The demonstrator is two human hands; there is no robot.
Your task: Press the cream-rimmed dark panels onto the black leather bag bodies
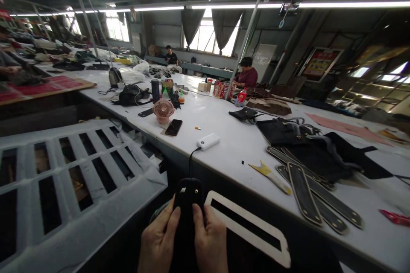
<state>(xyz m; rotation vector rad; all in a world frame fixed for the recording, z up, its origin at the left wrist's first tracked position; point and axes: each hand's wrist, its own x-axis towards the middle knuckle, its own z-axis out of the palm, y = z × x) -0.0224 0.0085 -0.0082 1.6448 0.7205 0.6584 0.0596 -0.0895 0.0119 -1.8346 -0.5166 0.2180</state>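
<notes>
left hand (158, 234) and right hand (209, 239) pinch a black studded strip (189, 191) between their fingers (174, 217); white worktable (227, 153) just ahead of them, black straps (303, 192) to their right, curtained window (206, 32) far beyond.

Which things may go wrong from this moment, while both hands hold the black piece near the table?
Snagged cable: the black cable runs from the white power bank over the edge of the table towards the black piece held by the left hand and right hand; a tug might drag the power bank down.
Knocked phone: the smartphone lies near that edge, so a bump might push it off.
</notes>
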